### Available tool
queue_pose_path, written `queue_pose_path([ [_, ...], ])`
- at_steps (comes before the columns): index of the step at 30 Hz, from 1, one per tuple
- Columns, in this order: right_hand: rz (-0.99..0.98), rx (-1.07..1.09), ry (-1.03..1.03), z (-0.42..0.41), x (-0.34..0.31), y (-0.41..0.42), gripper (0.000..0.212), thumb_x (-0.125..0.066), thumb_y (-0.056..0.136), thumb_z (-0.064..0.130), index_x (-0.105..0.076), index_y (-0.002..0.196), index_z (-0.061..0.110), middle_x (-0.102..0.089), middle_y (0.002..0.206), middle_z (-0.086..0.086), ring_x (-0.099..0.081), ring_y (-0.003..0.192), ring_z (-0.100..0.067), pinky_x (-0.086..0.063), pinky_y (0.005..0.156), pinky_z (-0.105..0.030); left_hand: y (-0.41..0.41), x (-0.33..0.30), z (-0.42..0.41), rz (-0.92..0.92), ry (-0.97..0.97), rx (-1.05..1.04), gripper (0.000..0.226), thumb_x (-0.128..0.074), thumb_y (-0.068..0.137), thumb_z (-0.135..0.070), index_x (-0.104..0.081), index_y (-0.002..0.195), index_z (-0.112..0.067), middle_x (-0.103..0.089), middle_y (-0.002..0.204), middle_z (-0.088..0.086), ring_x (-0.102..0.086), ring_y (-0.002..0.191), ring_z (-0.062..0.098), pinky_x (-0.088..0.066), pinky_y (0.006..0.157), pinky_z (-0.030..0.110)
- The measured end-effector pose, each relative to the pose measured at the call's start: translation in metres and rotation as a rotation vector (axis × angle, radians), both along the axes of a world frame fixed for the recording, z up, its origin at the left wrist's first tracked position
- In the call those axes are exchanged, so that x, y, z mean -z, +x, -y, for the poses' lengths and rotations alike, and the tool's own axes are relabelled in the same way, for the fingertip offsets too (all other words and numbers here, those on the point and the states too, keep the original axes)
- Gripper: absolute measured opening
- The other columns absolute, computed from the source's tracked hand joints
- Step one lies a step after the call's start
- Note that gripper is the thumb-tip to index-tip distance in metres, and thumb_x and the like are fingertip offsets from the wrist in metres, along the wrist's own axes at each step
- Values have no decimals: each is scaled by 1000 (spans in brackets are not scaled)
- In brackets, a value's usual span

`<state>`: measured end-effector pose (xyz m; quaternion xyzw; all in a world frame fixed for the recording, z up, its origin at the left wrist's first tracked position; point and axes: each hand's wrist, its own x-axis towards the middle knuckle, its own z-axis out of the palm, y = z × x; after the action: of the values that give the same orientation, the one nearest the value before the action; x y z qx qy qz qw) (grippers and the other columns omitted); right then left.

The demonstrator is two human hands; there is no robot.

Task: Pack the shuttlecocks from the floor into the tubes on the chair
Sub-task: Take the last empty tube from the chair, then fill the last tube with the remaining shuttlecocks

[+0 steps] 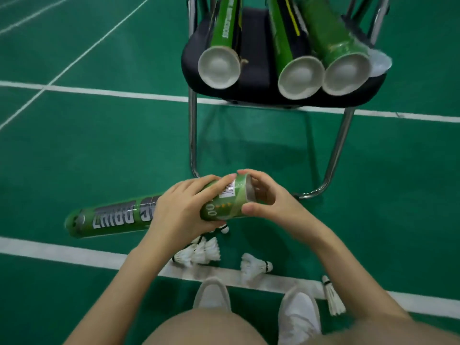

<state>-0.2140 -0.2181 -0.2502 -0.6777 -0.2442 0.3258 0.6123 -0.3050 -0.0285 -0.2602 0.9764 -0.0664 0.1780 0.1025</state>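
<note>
Shuttlecocks [199, 252] are scattered on the green floor [74, 150] near two white shoes [298, 312]. Above them, a green tube [112, 219] is held level: its body is gripped by the left hand [179, 210], while its open end is pinched at the rim by the right hand [268, 197]. Three more tubes [346, 73] are propped on the chair [254, 78] beyond.

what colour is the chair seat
Black, or a very dark navy; the chair seat shows best in the head view, under three green tubes.
</note>
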Motion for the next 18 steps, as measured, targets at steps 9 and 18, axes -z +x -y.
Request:
queue_pose_path([
  [9, 7, 8, -409, 21, 123, 6, 27, -63, 86, 30, -55, 112, 30, -59, 121, 6, -57, 107, -8, -45, 97, -27, -14, 102, -29, -204, -16, -120, 88, -84, 60, -39, -42, 137, -33, -62, 118, 5, -61, 98, 29, -49, 75, 37],
  [18, 135, -180, -598, 33, 206, -33, 29, -64, 85, 15, -62, 113, 20, -49, 132, -2, -41, 123, -14, -27, 99, -19, -30, 146, -16, -276, -76, -116, 87, -84, 61, -34, -41, 137, -31, -60, 120, 8, -57, 100, 32, -47, 81, 43],
])
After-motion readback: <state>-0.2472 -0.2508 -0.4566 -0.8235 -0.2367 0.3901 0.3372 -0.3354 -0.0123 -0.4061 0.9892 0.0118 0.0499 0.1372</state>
